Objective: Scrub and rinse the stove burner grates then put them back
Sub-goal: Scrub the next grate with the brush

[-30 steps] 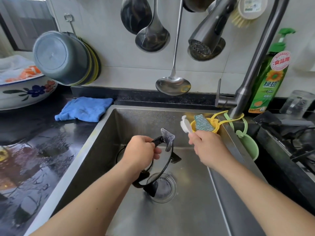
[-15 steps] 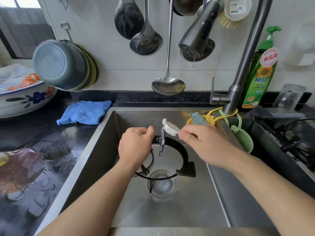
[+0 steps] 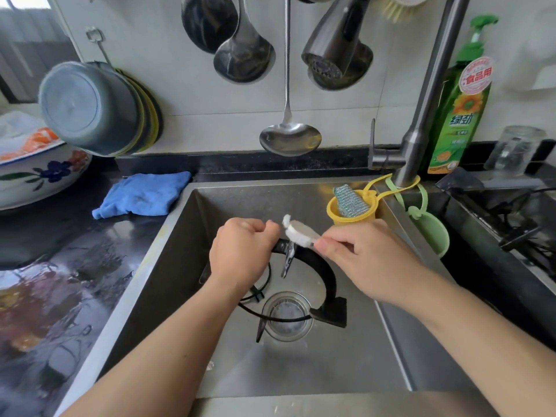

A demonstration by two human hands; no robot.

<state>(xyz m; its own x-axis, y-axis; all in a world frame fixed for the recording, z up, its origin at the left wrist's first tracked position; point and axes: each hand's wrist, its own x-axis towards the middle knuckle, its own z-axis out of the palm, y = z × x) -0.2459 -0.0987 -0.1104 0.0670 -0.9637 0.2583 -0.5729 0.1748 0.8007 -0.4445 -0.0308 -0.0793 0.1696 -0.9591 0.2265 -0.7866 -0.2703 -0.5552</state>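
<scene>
- A brushed stainless-steel sink [image 3: 186, 266], rectangular and deep, lies under both hands, its round strainer drain [image 3: 285, 316] below and between them.
- A glossy black countertop [image 3: 60, 281], wet and mirror-like, stretches to the left of the left hand; a crumpled blue cloth [image 3: 141, 194] lies on it beyond that hand.
- A curved metal faucet [image 3: 421, 115] rises beyond the right hand, with a green bottle of dish soap [image 3: 457, 109] just beside it.
- The black burner grate [image 3: 322, 272], a ring of thin wire and a thicker matte arc with blocky feet, stands tilted in the sink over the drain.
- The left hand [image 3: 240, 254], forearm reaching in from lower left, is curled in a fist round the grate's upper rim.
- The right hand [image 3: 361, 260], knuckles up, pinches a small white oval scrubbing brush [image 3: 301, 233] between its fingertips, holding it against the top of the grate just beside the left hand.
- A yellow cup-shaped holder [image 3: 352, 216] hangs at the sink's far edge beyond the right hand, a ribbed, sparkly blue-green scouring pad [image 3: 349, 200] standing in it.
</scene>
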